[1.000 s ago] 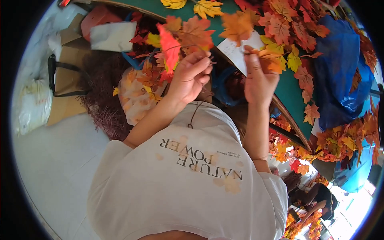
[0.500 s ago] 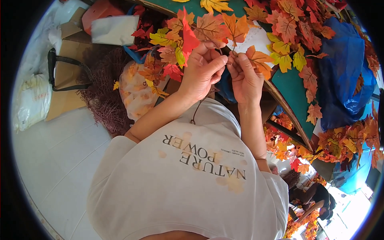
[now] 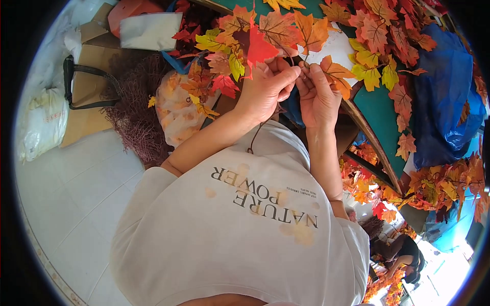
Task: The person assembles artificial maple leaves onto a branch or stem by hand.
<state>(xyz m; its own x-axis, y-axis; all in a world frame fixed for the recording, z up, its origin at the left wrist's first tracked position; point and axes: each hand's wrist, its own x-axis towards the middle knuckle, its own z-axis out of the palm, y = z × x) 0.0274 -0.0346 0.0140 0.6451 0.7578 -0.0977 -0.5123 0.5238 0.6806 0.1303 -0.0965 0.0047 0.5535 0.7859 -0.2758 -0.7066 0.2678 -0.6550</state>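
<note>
My left hand (image 3: 261,94) is closed, thumb and fingers pinching the thin brown stem of an artificial maple leaf garland (image 3: 278,29). Close on its right, my right hand (image 3: 321,104) pinches the same garland's stem between thumb and fingertips. A red leaf (image 3: 261,47) overlaps the top of my left hand, and an orange leaf (image 3: 336,75) stands beside my right fingers. More yellow, red and orange leaves trail off to the left. A bare brown stem end (image 3: 251,148) hangs below my left hand against my shirt. What lies inside my fingers is partly hidden.
A green-topped table (image 3: 377,115) with a wooden edge lies ahead and right, strewn with leaf garlands (image 3: 375,33). Beside it hangs a blue plastic bag (image 3: 441,97). On the left are a bundle of brown stems (image 3: 138,112), a cardboard box (image 3: 89,122) and a clear bag of leaves (image 3: 176,104). Another person (image 3: 408,257) bends at lower right.
Both hands keep their pinch on the stem. The red leaf has shifted right and down over my left hand. The whole view has moved slightly.
</note>
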